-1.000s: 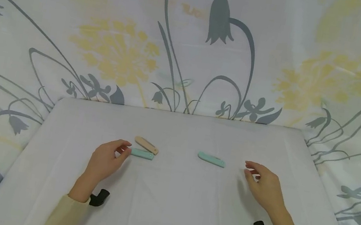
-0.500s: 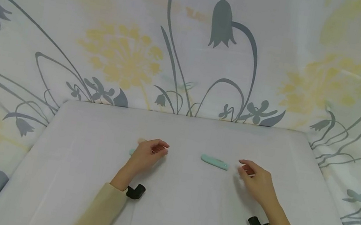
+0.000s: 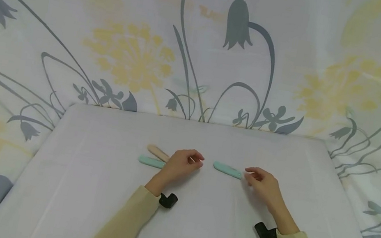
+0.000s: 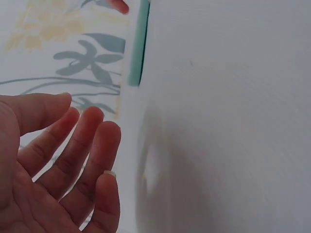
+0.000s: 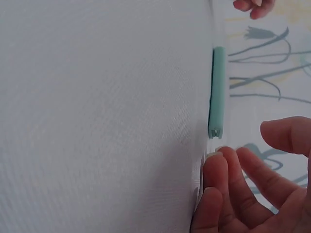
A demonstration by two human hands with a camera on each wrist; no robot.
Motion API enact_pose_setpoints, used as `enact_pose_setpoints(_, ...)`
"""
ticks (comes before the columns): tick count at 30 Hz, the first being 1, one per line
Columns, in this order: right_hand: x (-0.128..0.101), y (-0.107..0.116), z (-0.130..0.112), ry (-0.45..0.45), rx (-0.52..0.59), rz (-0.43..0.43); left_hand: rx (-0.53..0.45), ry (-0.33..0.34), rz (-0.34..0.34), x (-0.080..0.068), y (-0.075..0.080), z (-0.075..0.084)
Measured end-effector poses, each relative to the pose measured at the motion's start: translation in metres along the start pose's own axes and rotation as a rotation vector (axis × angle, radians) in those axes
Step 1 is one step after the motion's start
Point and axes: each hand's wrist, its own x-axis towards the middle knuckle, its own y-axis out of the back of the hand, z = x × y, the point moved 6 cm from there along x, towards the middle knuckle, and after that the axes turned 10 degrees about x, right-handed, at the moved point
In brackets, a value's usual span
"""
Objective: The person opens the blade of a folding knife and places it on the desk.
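Note:
A slim mint-green folding knife [image 3: 227, 170], folded, lies on the white table between my hands. My right hand [image 3: 264, 185] has its loosely bent fingertips right at the knife's right end. In the right wrist view thumb and fingers stand apart beside the slotted end of the green knife [image 5: 217, 92]. My left hand [image 3: 182, 163] hovers left of that knife, fingers relaxed and holding nothing. Behind its wrist lie a beige folding knife [image 3: 157, 152] and a second mint-green one [image 3: 151, 162], their right ends partly hidden by the hand.
The white cloth-covered table [image 3: 87, 202] ends at a floral curtain [image 3: 200, 54] at the back and on both sides. Each wrist wears a black camera mount, the left mount [image 3: 168, 200] and the right mount [image 3: 265, 231].
My left hand has moved right, away from the beige and green pair, toward the single green knife. My right hand has shifted slightly left to that knife's end. The knives lie as before.

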Motion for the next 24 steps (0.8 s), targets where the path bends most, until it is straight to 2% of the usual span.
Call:
enact_pose_setpoints(4, 0.0, -0.004, -0.002, -0.001, -0.022, -0.026, 0.004, 0.044, -0.018, 0.006, -0.008, 0.002)
enact_pose_setpoints(11, 0.006, -0.007, -0.002, 0.008, -0.102, -0.014, -0.037, 0.033, -0.095, 0.017, -0.023, 0.006)
enact_pose_setpoints(19, 0.008, -0.013, -0.008, 0.077, -0.17, 0.01, 0.1, 0.104, -0.097, 0.022, -0.028, 0.006)
enact_pose_setpoints(24, 0.008, -0.012, -0.007, 0.065, -0.175, 0.019, 0.171, 0.122, -0.102, 0.023, -0.035, 0.009)
